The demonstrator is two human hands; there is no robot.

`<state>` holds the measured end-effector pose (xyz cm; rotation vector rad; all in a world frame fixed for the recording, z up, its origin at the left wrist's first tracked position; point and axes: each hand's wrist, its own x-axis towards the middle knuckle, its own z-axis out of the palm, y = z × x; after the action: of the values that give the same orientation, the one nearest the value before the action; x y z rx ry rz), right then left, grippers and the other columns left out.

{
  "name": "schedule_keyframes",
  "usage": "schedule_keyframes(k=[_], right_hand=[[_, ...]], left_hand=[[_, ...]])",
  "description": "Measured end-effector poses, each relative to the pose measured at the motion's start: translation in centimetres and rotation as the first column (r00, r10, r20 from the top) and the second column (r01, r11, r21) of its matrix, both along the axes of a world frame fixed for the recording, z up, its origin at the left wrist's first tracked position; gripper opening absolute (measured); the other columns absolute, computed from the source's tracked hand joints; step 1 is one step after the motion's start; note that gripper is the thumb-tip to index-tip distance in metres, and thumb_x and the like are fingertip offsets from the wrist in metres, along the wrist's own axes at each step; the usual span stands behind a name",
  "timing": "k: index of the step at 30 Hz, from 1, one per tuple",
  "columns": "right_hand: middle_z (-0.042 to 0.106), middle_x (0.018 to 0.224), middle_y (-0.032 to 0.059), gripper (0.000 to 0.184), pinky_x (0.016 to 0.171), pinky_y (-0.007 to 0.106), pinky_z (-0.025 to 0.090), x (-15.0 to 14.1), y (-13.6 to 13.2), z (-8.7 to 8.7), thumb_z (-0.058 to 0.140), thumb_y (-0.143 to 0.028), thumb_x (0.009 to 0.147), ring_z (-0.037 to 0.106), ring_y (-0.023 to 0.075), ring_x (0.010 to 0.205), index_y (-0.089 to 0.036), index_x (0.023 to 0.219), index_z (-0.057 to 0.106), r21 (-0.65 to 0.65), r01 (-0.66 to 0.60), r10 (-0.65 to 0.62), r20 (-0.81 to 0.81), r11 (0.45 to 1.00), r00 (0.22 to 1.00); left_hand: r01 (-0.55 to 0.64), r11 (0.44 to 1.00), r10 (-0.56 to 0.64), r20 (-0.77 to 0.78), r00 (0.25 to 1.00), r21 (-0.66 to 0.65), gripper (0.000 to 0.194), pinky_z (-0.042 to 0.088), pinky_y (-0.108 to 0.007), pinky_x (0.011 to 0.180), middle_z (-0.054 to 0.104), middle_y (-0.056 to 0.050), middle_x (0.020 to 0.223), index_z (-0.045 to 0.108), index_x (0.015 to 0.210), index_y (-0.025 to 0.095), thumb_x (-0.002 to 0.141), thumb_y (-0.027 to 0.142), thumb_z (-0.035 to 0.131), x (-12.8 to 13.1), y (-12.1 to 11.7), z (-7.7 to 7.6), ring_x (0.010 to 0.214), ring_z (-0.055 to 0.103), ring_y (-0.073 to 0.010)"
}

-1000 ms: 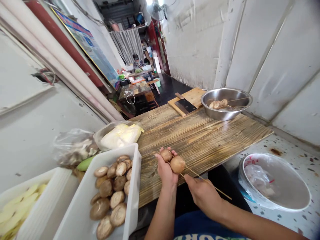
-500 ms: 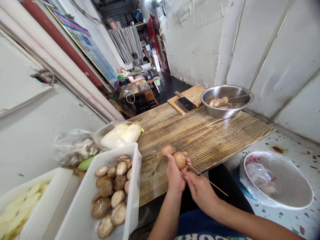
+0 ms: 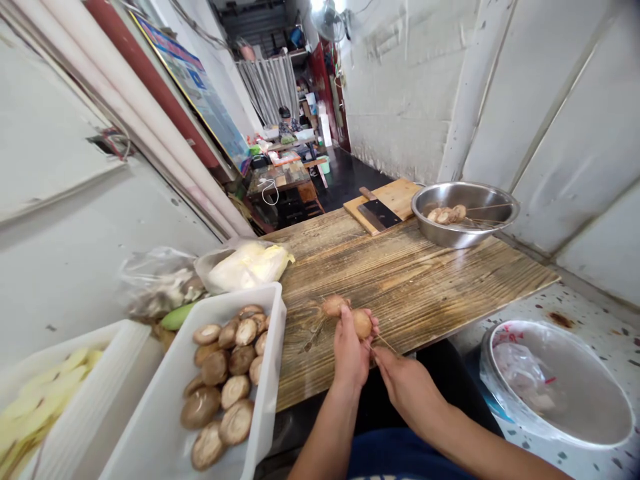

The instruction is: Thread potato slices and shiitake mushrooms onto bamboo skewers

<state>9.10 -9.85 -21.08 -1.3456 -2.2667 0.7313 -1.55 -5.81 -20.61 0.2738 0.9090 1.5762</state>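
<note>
My left hand (image 3: 351,350) is closed around a pair of brown mushrooms over the front edge of the wooden table. The nearer mushroom (image 3: 363,324) sits between thumb and fingers. The farther mushroom (image 3: 333,306) pokes out past the fingertips. From the near mushroom a thin bamboo skewer (image 3: 385,343) runs toward my right hand (image 3: 410,387), whose fingers are closed at it and hide its far end. Left of my hands, a white plastic bin (image 3: 278,347) holds several loose mushrooms (image 3: 235,392).
At the table's far side, a steel bowl (image 3: 440,235) holds skewered mushrooms, beside a cutting board (image 3: 400,190) with a cleaver (image 3: 381,212). Bagged cabbage (image 3: 250,265) lies behind the bin. A tub of pale slices (image 3: 60,387) stands left, a lined bucket (image 3: 565,433) right.
My right hand has shifted over the skewer, so its long free end no longer shows. Both mushrooms remain in my left hand. The whole view has shifted slightly.
</note>
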Motion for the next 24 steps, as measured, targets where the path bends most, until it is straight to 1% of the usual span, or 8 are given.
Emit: schedule_keyframes(k=[4,7,9,11,14,16,19,24], right_hand=[[0.067,0.091,0.0121,0.030,0.067,0.031,0.051,1.0,-0.1,0.3,0.037,-0.007,0.087,0.064,0.0213,0.075,-0.014,0.103,0.062,0.203,0.014,-0.044,0.145,0.979,0.988],[0.064,0.098,0.0136,0.026,0.076,0.039,0.048,2.2,0.4,0.5,0.038,-0.015,0.091,0.059,0.0250,0.085,-0.017,0.089,0.064,0.338,0.089,-0.109,0.039,0.937,0.993],[0.063,0.096,0.0115,0.027,0.078,0.037,0.047,2.8,1.0,0.6,0.038,-0.024,0.094,0.059,0.0233,0.086,-0.018,0.084,0.062,0.246,0.142,-0.097,-0.186,0.959,0.978],[0.063,0.080,0.0063,0.030,0.067,0.030,0.048,3.1,1.7,0.7,0.036,-0.034,0.096,0.060,0.0180,0.071,-0.018,0.082,0.058,-0.030,0.130,-0.130,-0.434,0.991,0.892],[0.059,0.063,-0.0014,0.034,0.051,0.024,0.043,3.1,2.3,0.8,0.038,-0.047,0.094,0.055,0.0120,0.047,-0.019,0.087,0.053,-0.377,0.038,-0.291,-0.641,0.925,0.711],[0.059,0.061,-0.0030,0.034,0.048,0.023,0.041,2.9,2.3,0.8,0.043,-0.051,0.092,0.054,0.0106,0.044,-0.018,0.090,0.054,-0.429,0.015,-0.339,-0.690,0.903,0.639],[0.058,0.060,-0.0035,0.034,0.048,0.022,0.040,2.4,1.9,0.6,0.047,-0.050,0.090,0.053,0.0098,0.043,-0.017,0.091,0.056,-0.446,-0.008,-0.348,-0.709,0.895,0.613],[0.057,0.061,-0.0038,0.039,0.047,0.021,0.040,1.8,1.3,-0.8,0.046,-0.055,0.088,0.052,0.0095,0.043,-0.018,0.097,0.053,-0.480,-0.078,-0.333,-0.707,0.874,0.624]], left_hand=[[0.058,0.998,-0.057,0.060,0.997,-0.011,0.044,0.051,-0.030,0.062,0.063,-0.009,0.081,0.058,0.089,0.012,0.080,0.055,0.054,-0.2,0.1,0.1,0.069,0.062,-0.0172],[0.117,0.993,-0.118,0.032,0.993,0.024,0.037,0.052,-0.034,0.073,0.062,-0.008,0.087,0.059,0.089,0.013,0.079,0.049,0.059,-0.3,-0.2,1.1,0.077,0.062,-0.0174],[0.161,0.983,-0.160,-0.021,0.987,0.084,0.037,0.050,-0.035,0.082,0.062,-0.006,0.094,0.056,0.105,0.018,0.078,0.042,0.063,-0.3,-0.5,2.0,0.086,0.062,-0.0175],[0.167,0.977,-0.155,-0.097,0.983,0.130,0.054,0.048,-0.036,0.088,0.062,-0.006,0.105,0.045,0.125,0.025,0.077,0.034,0.067,-0.2,-0.9,2.7,0.097,0.061,-0.0177],[0.143,0.981,-0.115,-0.202,0.973,0.128,0.067,0.048,-0.033,0.085,0.061,-0.009,0.110,0.039,0.133,0.024,0.074,0.031,0.070,0.4,-1.2,2.8,0.099,0.060,-0.0188],[0.183,0.975,-0.154,-0.208,0.966,0.128,0.056,0.049,-0.033,0.082,0.062,-0.012,0.109,0.049,0.126,0.019,0.076,0.035,0.068,1.0,-1.2,2.5,0.097,0.061,-0.0204],[0.209,0.967,-0.190,-0.138,0.972,0.144,0.041,0.048,-0.033,0.084,0.062,-0.013,0.110,0.058,0.113,0.017,0.078,0.038,0.065,1.9,-1.0,2.0,0.098,0.061,-0.0209],[0.094,0.983,-0.077,-0.110,0.991,0.159,0.033,0.049,-0.031,0.079,0.065,-0.009,0.100,0.059,0.104,0.018,0.077,0.034,0.066,2.1,-0.1,2.2,0.086,0.064,-0.0173]])
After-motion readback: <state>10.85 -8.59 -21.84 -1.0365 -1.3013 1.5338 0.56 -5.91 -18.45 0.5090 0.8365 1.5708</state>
